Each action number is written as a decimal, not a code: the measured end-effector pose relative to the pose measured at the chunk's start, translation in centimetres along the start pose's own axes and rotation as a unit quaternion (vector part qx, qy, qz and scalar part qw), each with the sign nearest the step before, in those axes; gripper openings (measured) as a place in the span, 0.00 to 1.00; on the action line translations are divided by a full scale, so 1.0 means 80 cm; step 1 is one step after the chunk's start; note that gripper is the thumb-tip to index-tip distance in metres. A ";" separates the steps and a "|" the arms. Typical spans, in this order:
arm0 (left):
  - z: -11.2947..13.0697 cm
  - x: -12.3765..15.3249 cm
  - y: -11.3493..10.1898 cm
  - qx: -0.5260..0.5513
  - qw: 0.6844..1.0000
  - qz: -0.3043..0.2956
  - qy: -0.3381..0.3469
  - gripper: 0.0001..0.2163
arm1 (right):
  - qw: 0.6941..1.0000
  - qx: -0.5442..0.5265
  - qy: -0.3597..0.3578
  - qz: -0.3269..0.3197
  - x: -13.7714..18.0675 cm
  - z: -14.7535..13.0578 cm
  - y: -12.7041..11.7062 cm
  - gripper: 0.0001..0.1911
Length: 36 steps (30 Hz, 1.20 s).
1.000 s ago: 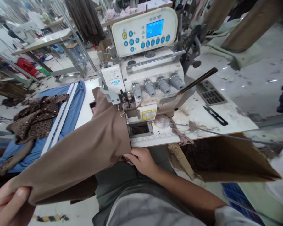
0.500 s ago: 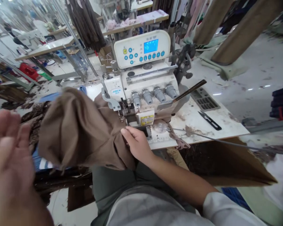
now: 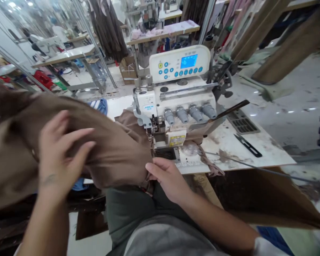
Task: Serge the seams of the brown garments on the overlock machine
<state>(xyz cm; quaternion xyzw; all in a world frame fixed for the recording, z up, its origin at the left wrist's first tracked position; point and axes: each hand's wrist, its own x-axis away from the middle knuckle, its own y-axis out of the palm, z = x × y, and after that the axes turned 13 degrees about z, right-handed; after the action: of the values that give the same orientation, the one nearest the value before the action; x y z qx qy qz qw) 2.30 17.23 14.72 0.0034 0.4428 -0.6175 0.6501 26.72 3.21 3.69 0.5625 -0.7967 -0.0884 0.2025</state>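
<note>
- My spread left hand [image 3: 61,149] lies over the brown knit fabric [image 3: 114,153], bunched against the overlock machine's presser foot [image 3: 150,132].
- My right hand [image 3: 168,177] presses the cloth flat; slipping fingers could catch under the foot, and a fold could get stitched in.

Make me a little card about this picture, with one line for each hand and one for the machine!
Left hand: left hand, fingers spread on the brown fabric
Right hand: right hand, resting on the fabric's edge by the front of the machine
Machine: white JACK overlock sewing machine
Screen: blue display
Nearby: black thread snips on the white worktable
</note>
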 end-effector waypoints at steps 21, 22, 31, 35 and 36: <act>0.034 0.043 0.148 -0.003 0.946 -0.106 0.307 0.06 | 0.977 0.165 -0.130 -0.034 -0.032 0.046 -0.037 0.26; 0.035 0.045 0.148 -0.004 0.945 -0.107 0.309 0.07 | 0.976 0.165 -0.134 -0.038 -0.034 0.050 -0.039 0.26; 0.043 0.037 0.157 -0.010 0.957 -0.116 0.267 0.06 | 0.954 0.166 -0.243 -0.050 -0.033 0.061 -0.049 0.26; 0.042 0.038 0.155 -0.013 0.952 -0.121 0.282 0.08 | 0.953 0.169 -0.247 -0.050 -0.031 0.060 -0.050 0.25; 0.041 0.040 0.154 -0.006 0.948 -0.125 0.292 0.09 | 0.952 0.171 -0.250 -0.048 -0.031 0.060 -0.050 0.25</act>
<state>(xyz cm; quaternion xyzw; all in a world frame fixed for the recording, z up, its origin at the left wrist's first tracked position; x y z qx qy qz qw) 13.60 15.79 8.23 0.1245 0.6143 -0.6627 0.4098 28.82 3.69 -2.69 0.5861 -0.7971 -0.0984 -0.1067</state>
